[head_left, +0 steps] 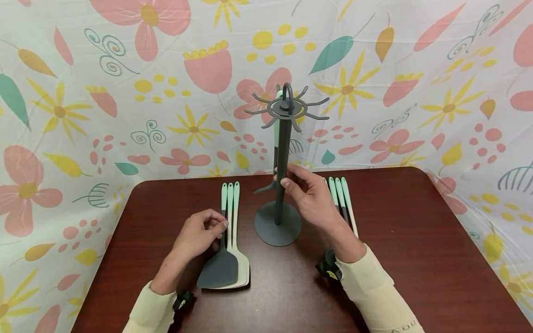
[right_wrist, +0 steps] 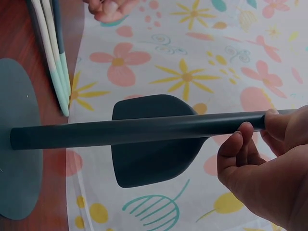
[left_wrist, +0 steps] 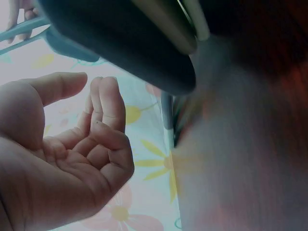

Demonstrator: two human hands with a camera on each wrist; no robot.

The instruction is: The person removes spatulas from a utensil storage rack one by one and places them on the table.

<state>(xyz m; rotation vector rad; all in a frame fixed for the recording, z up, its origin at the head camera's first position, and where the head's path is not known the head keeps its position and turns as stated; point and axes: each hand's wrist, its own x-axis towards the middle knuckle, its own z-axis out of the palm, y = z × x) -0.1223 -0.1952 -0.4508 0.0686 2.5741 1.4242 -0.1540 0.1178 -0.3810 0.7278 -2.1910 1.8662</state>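
A dark grey utensil stand with a round base and a ring of hooks on top stands upright on the table. My right hand grips its pole, thumb in front and fingers partly hidden behind. Behind the pole hangs a turner with a mint handle; its wide dark blade shows in the right wrist view. My left hand hovers beside the handles of several stacked turners, a dark one on top of cream ones. In the left wrist view, its thumb and fingers are apart with nothing between them.
More utensils with mint handles lie to the right of the stand, their heads mostly hidden by my right forearm. The brown table ends at the back against a flower-print cloth.
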